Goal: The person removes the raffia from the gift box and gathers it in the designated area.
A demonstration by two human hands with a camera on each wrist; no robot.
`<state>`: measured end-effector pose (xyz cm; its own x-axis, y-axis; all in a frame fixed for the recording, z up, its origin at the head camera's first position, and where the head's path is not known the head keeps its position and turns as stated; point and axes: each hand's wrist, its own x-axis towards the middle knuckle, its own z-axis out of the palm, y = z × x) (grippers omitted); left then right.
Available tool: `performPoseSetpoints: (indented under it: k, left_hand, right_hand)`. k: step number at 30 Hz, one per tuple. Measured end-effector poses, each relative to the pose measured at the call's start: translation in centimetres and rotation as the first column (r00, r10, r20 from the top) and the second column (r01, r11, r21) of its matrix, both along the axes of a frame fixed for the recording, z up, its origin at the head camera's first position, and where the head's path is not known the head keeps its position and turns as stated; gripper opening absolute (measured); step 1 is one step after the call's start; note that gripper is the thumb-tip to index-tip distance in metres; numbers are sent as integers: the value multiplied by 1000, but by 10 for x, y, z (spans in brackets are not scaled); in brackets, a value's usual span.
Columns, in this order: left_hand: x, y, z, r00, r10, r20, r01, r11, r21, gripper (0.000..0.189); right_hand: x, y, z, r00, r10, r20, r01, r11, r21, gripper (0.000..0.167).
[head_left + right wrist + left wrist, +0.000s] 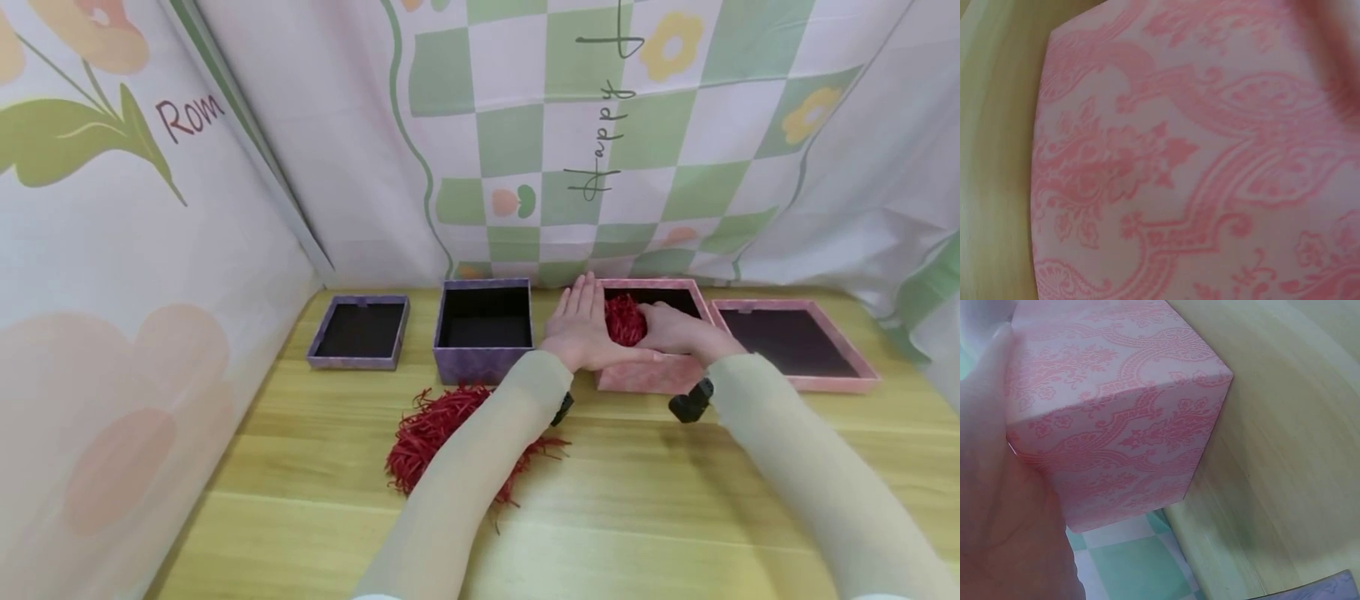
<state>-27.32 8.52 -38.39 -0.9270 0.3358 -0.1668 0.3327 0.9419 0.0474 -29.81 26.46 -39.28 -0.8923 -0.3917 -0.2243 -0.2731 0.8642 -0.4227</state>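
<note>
In the head view my left hand (pixel 579 329) lies along the left side of the pink box (pixel 651 375), fingers straight, thumb stretched across its front rim. The left wrist view shows that palm beside the patterned pink wall (pixel 1129 434). My right hand (pixel 675 327) reaches over the front rim into the box and grips a compact clump of red shredded paper (pixel 625 320); its fingertips are partly hidden. The right wrist view is filled by the box's pink front (pixel 1166 162). A loose heap of red shredded paper (pixel 431 437) lies on the table, partly behind my left forearm.
Left of the pink box stands an open purple box (pixel 483 364) with a dark inside. A purple lid (pixel 352 363) lies further left, dark inside up. A pink lid (pixel 832 383) lies at the right. A printed curtain (pixel 510 142) hangs behind the wooden table (pixel 622 517).
</note>
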Motion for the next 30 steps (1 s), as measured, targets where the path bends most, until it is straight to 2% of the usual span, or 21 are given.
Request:
performPoseSetpoints:
  k: [4,8,14,18,24,30]
  left_hand:
    - [-2,1,-2,1000,8,3,-8,1000,10,134]
    - [-2,1,-3,1000,10,8,-10,1000,23,135]
    - [-2,1,-2,1000,3,20,-4,1000,23,134]
    - [-3,2,-3,1000,5,25,-5,1000,16,133]
    - [2,-1,0,1000,-7,-3,7,1000,25,131]
    - [2,-2,-1,1000,-7,-4,7,1000,23,131]
  right_hand:
    - [-2,-1,-3,999,19,-45,-16,997,70,86]
    - [0,-3,-3,996,47,-76,-39,994,105,77]
    - [3,-5,-2,995,59,-81,-51,995,88,70]
    - [3,-6,-4,990,79,-116,-72,995,64,64]
    - [-1,-6,-5,983,108,-152,-103,994,36,53]
    - [-3,-6,-6,984,94,-151,-90,995,38,51]
